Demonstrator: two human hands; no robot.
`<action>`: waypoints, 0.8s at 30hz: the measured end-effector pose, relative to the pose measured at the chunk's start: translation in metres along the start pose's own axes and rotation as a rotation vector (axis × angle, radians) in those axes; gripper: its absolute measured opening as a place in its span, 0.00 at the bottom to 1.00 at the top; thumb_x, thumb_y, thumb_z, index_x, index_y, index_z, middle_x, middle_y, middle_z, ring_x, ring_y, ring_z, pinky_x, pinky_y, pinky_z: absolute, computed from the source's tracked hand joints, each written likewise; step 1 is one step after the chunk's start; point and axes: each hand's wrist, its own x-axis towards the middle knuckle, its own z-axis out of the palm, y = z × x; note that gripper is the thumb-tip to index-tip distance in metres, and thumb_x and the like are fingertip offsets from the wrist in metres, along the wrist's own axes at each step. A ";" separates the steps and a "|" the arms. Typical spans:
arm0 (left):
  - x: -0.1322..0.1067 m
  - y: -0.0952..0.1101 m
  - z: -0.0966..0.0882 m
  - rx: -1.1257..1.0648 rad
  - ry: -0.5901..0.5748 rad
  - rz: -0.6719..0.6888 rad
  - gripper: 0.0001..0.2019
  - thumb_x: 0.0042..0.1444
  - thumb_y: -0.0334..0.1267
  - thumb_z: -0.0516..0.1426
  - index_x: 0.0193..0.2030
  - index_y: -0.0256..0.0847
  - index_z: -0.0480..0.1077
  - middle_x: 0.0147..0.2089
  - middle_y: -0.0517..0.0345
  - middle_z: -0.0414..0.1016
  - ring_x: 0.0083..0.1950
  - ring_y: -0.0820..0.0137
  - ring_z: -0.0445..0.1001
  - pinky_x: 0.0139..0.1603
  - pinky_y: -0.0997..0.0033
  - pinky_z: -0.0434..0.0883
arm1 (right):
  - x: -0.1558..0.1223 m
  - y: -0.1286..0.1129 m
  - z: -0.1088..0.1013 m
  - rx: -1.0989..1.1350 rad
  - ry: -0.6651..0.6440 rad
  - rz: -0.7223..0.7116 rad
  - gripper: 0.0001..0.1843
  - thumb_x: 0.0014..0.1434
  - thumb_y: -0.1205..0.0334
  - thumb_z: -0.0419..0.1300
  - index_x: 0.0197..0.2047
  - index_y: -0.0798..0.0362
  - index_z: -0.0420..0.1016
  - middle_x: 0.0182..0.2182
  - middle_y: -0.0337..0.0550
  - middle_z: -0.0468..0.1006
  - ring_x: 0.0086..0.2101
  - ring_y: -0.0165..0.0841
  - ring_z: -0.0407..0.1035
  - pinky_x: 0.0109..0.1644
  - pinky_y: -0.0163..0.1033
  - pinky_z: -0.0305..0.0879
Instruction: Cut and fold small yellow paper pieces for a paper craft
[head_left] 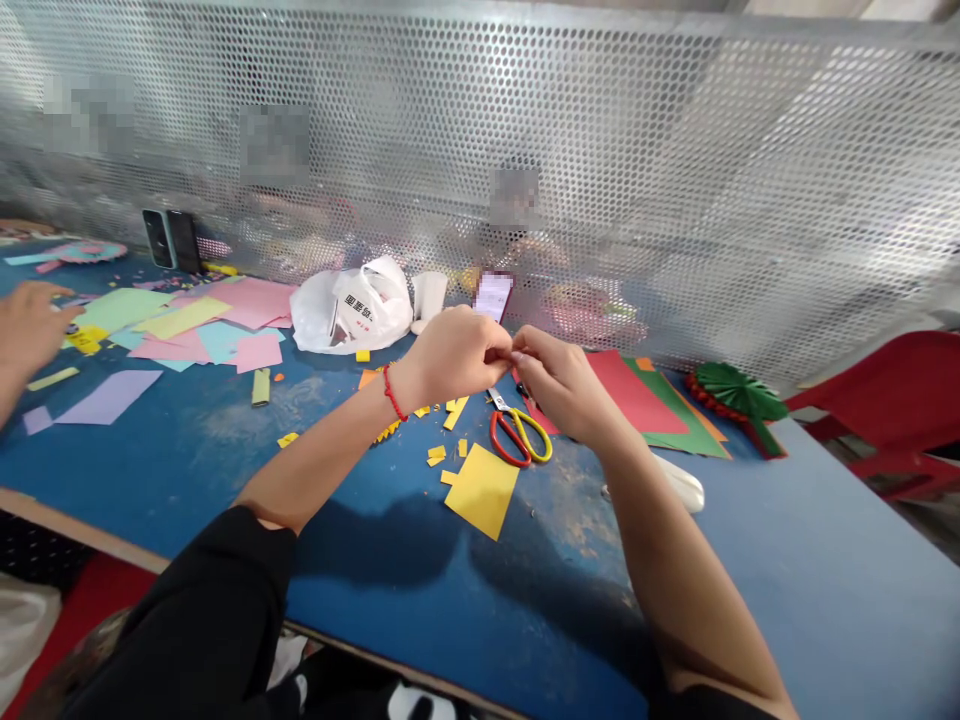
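Note:
My left hand (pixel 454 355) and my right hand (pixel 566 385) meet above the blue table (pixel 225 460), fingertips pinched together on something small that I cannot make out. A red string circles my left wrist. Just below the hands lie scissors (pixel 520 432) with one red and one yellow handle. A yellow paper square (pixel 482 490) and several yellow scraps (pixel 439 455) lie in front of them. Red and green paper sheets (pixel 652 400) lie under and right of my right hand.
A white plastic bag (pixel 352 308) sits at the back. Pink, yellow and purple sheets (pixel 187 330) spread on the left, where another person's hand (pixel 30 325) rests. A green folded paper fan (pixel 739 395), a white object (pixel 684 485), a perforated metal screen (pixel 600 150) and a red chair (pixel 892 400) are nearby.

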 end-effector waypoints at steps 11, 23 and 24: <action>-0.175 -0.152 -0.153 0.299 0.535 0.106 0.16 0.52 0.30 0.62 0.34 0.63 0.79 0.20 0.66 0.61 0.24 0.75 0.70 0.14 0.71 0.49 | -0.001 -0.007 -0.008 0.470 -0.099 0.204 0.05 0.58 0.61 0.52 0.33 0.51 0.66 0.18 0.33 0.68 0.18 0.27 0.64 0.22 0.34 0.63; 0.027 -0.004 0.051 0.029 0.110 -0.097 0.07 0.56 0.36 0.64 0.40 0.54 0.80 0.31 0.62 0.77 0.39 0.68 0.80 0.32 0.72 0.73 | -0.006 -0.012 -0.008 0.428 -0.024 0.130 0.05 0.60 0.60 0.54 0.33 0.51 0.65 0.16 0.32 0.68 0.17 0.26 0.64 0.23 0.33 0.62; 0.029 -0.004 0.054 0.033 0.107 -0.098 0.06 0.56 0.37 0.64 0.40 0.53 0.80 0.31 0.62 0.77 0.39 0.68 0.80 0.32 0.71 0.73 | -0.006 -0.011 -0.008 0.425 -0.027 0.119 0.05 0.60 0.60 0.55 0.33 0.51 0.65 0.16 0.31 0.68 0.17 0.26 0.64 0.23 0.33 0.61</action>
